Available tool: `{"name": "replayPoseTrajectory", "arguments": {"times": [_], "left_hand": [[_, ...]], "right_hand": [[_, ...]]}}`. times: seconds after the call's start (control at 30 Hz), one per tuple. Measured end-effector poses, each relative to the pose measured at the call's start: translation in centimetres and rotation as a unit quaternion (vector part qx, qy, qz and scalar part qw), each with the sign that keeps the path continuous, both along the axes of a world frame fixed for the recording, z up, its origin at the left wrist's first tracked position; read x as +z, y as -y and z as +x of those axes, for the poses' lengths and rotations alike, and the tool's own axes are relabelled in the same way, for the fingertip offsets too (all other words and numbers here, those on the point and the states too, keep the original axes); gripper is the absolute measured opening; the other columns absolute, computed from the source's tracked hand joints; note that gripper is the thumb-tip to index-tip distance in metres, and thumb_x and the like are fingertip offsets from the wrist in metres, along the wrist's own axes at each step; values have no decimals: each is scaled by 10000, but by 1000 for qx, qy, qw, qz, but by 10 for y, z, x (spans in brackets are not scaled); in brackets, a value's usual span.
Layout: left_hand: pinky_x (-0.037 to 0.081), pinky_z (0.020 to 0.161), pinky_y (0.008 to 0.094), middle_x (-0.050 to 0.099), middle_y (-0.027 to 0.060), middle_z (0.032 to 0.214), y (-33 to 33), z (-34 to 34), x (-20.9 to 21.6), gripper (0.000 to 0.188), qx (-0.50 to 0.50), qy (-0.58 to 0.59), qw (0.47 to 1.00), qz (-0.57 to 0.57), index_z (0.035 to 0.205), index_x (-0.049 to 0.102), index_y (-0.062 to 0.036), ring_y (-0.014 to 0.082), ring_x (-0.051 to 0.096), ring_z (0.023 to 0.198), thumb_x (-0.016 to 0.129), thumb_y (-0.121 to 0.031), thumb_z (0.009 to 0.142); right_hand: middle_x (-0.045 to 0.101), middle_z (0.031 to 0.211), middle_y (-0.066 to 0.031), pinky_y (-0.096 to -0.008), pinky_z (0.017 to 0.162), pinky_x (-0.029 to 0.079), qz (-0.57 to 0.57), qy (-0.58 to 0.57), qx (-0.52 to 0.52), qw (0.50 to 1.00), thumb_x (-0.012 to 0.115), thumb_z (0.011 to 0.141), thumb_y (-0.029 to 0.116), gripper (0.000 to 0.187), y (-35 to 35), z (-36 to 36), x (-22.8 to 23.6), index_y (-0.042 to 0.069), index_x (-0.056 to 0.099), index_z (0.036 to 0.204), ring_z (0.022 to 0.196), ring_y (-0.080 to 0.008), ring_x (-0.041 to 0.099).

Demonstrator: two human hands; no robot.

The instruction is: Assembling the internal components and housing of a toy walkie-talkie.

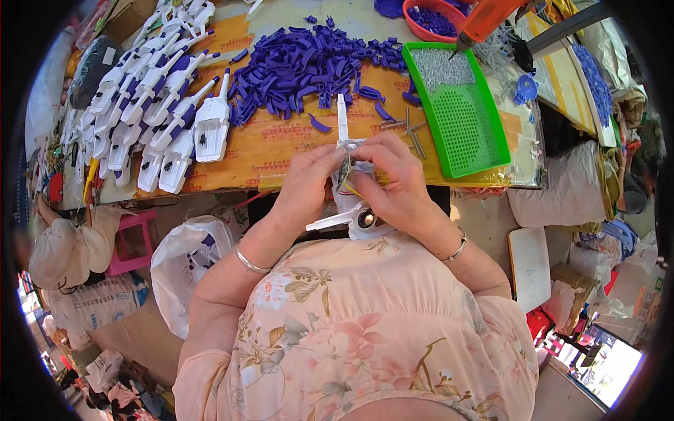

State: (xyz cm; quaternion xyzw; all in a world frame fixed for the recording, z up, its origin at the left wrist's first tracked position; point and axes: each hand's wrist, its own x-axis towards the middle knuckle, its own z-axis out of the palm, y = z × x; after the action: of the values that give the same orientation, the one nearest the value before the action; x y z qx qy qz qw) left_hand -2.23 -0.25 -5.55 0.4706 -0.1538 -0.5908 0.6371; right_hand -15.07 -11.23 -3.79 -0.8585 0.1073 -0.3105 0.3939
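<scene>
At the near edge of the table, a white plastic housing (342,116) with a long narrow stem pointing away is held between my hands. My left hand (307,181) grips its left side, thumb on top. My right hand (394,175) closes on the right side, its fingertips bent in near the base of the stem. A small circuit board (345,170) with thin wires shows between the hands. Closer to my body, a white plastic piece with a round dark part (366,218) hangs by the housing. My fingers hide most of the middle.
Similar white housings (154,91) are piled at the left, beside a heap of purple plastic pieces (295,70). On the right lie a green tray (460,130) with small screws, several metal rods (414,133) and a hanging orange electric screwdriver (484,21). A red basket (406,8) stands behind.
</scene>
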Motion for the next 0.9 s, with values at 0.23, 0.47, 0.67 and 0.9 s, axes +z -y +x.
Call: {"name": "replayPoseTrajectory", "arguments": {"times": [0.23, 0.47, 0.67, 0.9], "left_hand": [[464, 718, 257, 613, 57, 988, 1, -3, 6, 264, 21, 24, 998, -61, 1093, 580, 21, 125, 581, 854, 451, -129, 918], [446, 735, 238, 606, 65, 956, 0, -2, 0, 247, 13, 360, 927, -104, 1058, 584, 22, 120, 574, 845, 493, -151, 907], [449, 698, 247, 598, 45, 916, 2, -6, 1, 218, 34, -39, 996, -66, 980, 591, 7, 97, 563, 808, 488, -177, 927], [434, 649, 229, 600, 30, 856, 6, -11, 9, 259, 60, 12, 997, -55, 964, 593, 14, 79, 543, 744, 463, -208, 927]], "right_hand": [[569, 907, -83, -354, 685, 431, -44, 49, 46, 997, 687, 647, 19, 230, -2, 4, 10, 71, 591, 848, 823, -267, 549], [558, 878, -79, -374, 667, 437, -141, 61, 46, 987, 674, 649, 17, 249, -3, 5, 5, 71, 561, 864, 771, -267, 547], [548, 796, -92, -390, 654, 432, -82, 10, 15, 996, 659, 701, 32, 204, -6, 2, 6, 58, 556, 875, 751, -291, 551], [545, 788, -109, -396, 639, 436, -46, 8, 37, 998, 618, 744, 4, 182, -3, 2, 11, 49, 535, 899, 735, -310, 549]]}}
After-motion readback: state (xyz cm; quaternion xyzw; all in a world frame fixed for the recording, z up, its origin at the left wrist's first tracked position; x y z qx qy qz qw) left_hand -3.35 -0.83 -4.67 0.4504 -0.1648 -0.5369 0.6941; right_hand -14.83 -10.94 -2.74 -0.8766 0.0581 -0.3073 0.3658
